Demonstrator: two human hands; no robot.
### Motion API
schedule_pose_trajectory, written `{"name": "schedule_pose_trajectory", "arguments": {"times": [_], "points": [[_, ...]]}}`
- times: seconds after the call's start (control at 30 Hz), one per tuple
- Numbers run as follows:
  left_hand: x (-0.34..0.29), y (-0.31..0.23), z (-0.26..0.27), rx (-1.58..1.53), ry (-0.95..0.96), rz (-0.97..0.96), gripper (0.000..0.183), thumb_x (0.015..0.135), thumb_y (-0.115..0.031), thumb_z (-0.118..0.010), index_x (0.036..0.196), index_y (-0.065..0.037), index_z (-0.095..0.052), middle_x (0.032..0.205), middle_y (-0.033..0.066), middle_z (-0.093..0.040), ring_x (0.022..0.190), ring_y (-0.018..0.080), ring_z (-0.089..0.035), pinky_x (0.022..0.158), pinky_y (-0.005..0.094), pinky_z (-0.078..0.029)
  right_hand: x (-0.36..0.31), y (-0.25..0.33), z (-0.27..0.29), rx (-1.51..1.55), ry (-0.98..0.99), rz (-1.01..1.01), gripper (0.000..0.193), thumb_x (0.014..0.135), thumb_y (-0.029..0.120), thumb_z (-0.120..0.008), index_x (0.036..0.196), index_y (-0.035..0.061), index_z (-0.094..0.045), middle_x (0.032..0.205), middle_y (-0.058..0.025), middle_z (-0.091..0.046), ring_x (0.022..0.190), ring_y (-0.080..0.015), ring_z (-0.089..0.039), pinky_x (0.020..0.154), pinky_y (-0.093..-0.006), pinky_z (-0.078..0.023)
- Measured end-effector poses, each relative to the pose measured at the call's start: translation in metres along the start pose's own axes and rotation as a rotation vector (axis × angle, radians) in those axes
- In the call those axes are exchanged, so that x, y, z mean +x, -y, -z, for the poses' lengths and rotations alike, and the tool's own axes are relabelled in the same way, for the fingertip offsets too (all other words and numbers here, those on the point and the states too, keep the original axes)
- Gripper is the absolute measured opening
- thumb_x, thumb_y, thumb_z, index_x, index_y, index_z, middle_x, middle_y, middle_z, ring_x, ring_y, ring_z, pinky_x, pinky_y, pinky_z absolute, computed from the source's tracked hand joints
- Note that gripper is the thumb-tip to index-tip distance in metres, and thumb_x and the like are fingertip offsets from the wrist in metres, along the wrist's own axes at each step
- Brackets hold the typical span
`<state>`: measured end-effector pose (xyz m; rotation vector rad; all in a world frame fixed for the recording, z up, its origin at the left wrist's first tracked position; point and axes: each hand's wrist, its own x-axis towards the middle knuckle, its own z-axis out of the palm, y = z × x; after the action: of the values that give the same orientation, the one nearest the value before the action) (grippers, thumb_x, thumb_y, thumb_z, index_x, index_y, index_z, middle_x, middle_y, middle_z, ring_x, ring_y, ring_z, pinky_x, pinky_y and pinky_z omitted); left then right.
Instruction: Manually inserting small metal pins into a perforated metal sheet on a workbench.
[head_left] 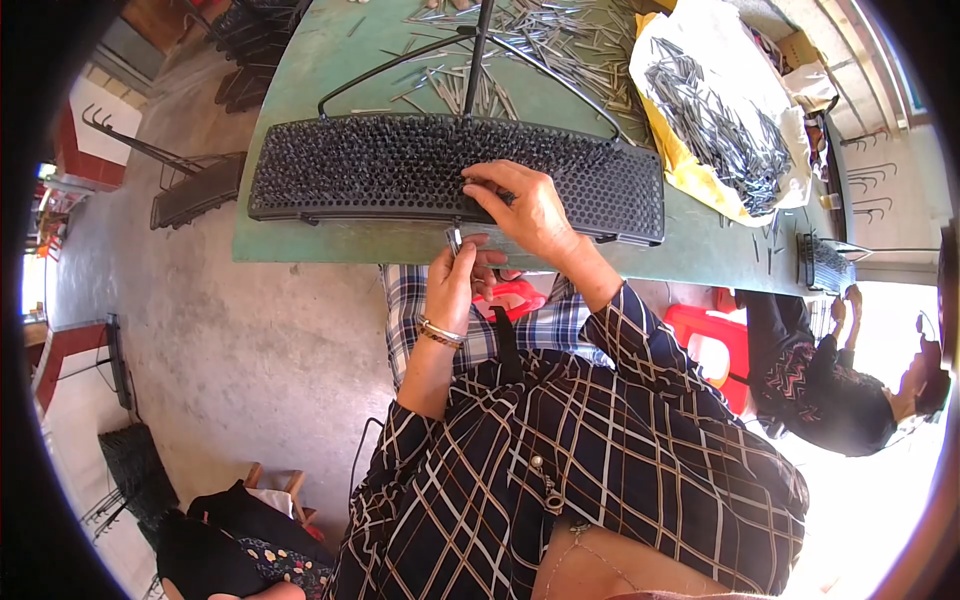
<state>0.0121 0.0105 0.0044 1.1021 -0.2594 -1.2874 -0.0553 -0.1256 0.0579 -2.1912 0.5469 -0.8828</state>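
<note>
Our black perforated board (pixel 612 190) lies a bare strip in from the near edge of the green table (pixel 335 240), where our left hand (pixel 455 285) pinches a metallic piece (pixel 454 239); our right hand's (pixel 530 208) grip we cannot tell.

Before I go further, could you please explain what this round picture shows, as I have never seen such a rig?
No machine here: a head-worn fisheye camera looks down at the wearer's own bare hands, bending straight edges. The left hand holds something small and shiny by the near edge of a black holed panel. The right hand is at the panel's face; whether it grips anything is unclear. The panel lies on a green table; thin loose strips are scattered beyond it, and a white-and-yellow sack at the right holds more.
</note>
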Motion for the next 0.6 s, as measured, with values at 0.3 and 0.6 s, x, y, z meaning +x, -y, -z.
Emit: {"name": "schedule_pose_trajectory", "arguments": {"times": [0.3, 0.6], "points": [[-0.002, -0.001, -0.004, 0.028, 0.056, 0.022, 0.033, 0.097, -0.024, -0.042, 0.113, 0.003, -0.050, 0.090, 0.0145, -0.065, 0.068, 0.0130, -0.062, 0.050, 0.0223, -0.049, -0.009, -0.007, 0.001, -0.317, -0.032, 0.192, 0.017, 0.076, 0.011, -0.068, 0.092, 0.0042, -0.068, 0.094, -0.0086, -0.064, 0.083, -0.0259, -0.059, 0.075, -0.0358, -0.044], [-0.007, -0.014, -0.011, -0.278, 0.288, 0.139, 0.039, 0.097, -0.024, -0.040, 0.123, 0.004, -0.044, 0.105, 0.0185, -0.061, 0.087, 0.0215, -0.063, 0.067, 0.0317, -0.056, -0.009, -0.002, 0.014, -0.308, -0.020, 0.181, 0.018, 0.076, 0.012, -0.067, 0.093, 0.0061, -0.068, 0.095, -0.0076, -0.062, 0.082, -0.0243, -0.058, 0.075, -0.0360, -0.044]]}}
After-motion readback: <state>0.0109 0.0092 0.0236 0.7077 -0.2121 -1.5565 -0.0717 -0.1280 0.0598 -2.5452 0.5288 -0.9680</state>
